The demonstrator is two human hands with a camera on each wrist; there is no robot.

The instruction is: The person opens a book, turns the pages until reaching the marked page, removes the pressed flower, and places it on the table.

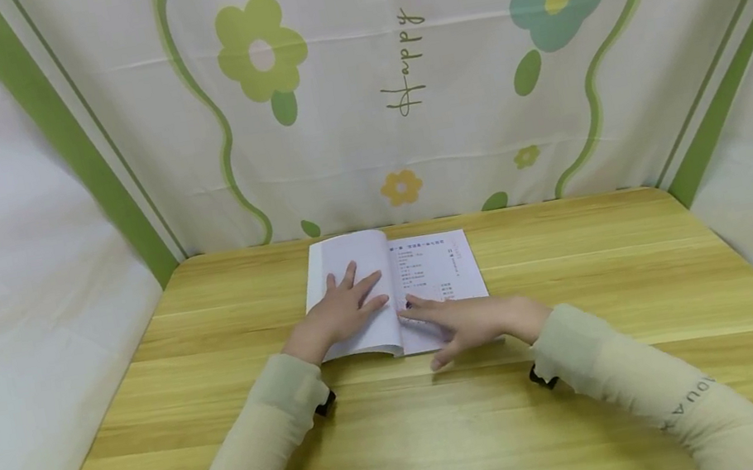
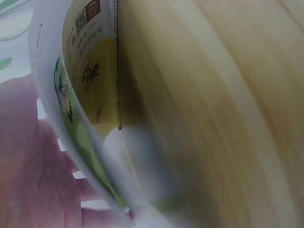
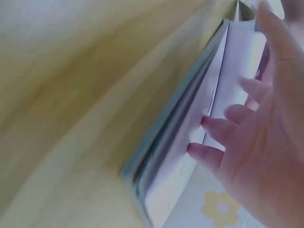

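An open book [image 1: 435,258] lies on the wooden table near its far edge, printed text on its right page. My left hand [image 1: 346,307] rests on the left page with its fingers spread. Over the lower part of the right page is my right hand [image 1: 463,320], fingers extended toward the spine and thumb held apart near the book's bottom edge. The left wrist view shows the curved pages [image 2: 80,95] with coloured pictures beside the left palm. In the right wrist view, fingertips of the right hand [image 3: 251,137] touch the page, above the book's thick edge.
The wooden table [image 1: 414,447] extends toward me and to both sides of the book. A white cloth [image 1: 347,156] with flowers and green lines hangs behind the table's far edge. White cloth walls [image 1: 16,290] stand at the left and right.
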